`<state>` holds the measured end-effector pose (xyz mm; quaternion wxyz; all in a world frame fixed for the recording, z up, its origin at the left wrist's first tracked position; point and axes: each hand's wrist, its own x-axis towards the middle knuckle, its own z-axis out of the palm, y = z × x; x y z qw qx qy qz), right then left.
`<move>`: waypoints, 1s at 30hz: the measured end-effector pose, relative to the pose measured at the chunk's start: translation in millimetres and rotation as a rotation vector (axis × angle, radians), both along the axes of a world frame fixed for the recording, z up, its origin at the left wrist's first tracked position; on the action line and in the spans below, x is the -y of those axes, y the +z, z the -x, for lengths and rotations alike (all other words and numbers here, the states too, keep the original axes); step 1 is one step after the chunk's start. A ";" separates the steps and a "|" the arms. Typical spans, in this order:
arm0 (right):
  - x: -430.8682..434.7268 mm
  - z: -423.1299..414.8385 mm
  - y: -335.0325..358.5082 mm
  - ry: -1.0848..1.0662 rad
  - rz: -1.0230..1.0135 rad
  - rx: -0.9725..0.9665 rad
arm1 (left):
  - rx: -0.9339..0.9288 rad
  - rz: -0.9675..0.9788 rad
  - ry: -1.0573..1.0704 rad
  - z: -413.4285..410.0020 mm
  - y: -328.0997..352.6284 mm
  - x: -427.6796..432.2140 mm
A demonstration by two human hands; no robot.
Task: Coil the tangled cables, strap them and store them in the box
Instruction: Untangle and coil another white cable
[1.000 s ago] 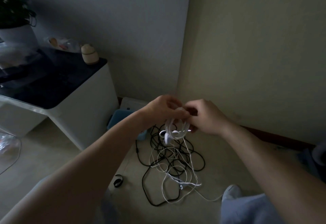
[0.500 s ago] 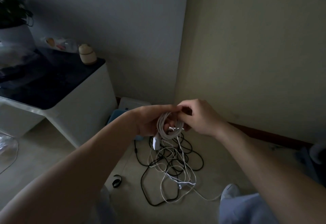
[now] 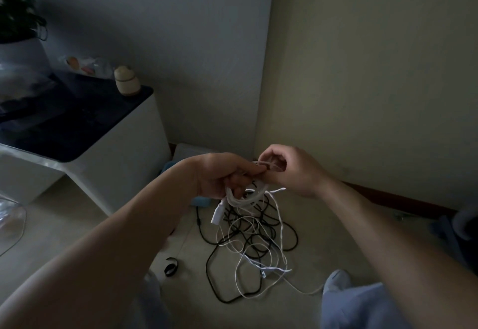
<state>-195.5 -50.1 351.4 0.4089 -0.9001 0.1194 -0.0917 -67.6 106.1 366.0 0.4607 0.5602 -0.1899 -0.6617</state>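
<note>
My left hand (image 3: 222, 176) holds a small coil of white cable (image 3: 245, 198) at chest height, its white plug (image 3: 216, 214) dangling below. My right hand (image 3: 289, 170) pinches a strand of the same white cable at the top of the coil, fingers curled. The cable's loose length trails down to a tangle of black and white cables (image 3: 253, 246) on the floor. A black strap (image 3: 170, 269) lies on the floor left of the tangle. A blue box (image 3: 200, 200) shows partly behind my left hand.
A white cabinet with a dark top (image 3: 85, 132) stands at the left with a small jar (image 3: 126, 84) and a potted plant (image 3: 18, 33) on it. The room corner and baseboard (image 3: 388, 196) are right behind. My knees (image 3: 357, 302) frame the floor space.
The coil has turned and dropped slightly under my left hand, and its plug now hangs lower. My right hand has lifted to the top of the coil with another turn of cable.
</note>
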 end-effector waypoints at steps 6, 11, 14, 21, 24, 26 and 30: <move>15.4 -2.8 -1.8 0.021 -0.442 0.043 | 0.032 0.006 -0.050 -10.0 14.3 -8.6; 30.5 -2.4 -12.3 -0.029 -0.739 0.038 | -0.374 0.181 0.284 -17.2 18.1 -12.8; 19.8 -4.3 -23.1 -0.067 -0.965 -0.046 | -0.384 0.278 0.607 -22.1 11.6 -10.5; -15.0 -13.8 -38.5 -0.038 -0.710 -0.181 | -0.380 0.405 0.954 -33.0 2.4 -5.2; -8.4 -13.0 -39.3 -0.065 -0.535 -0.212 | -0.322 0.422 1.091 -41.1 2.3 -4.3; -3.4 -9.4 -37.7 -0.024 -0.416 -0.304 | -0.234 0.414 1.154 -43.7 4.0 -4.4; -2.0 -8.0 -34.1 0.012 -0.477 -0.354 | 0.106 0.368 1.163 -47.1 4.0 -5.3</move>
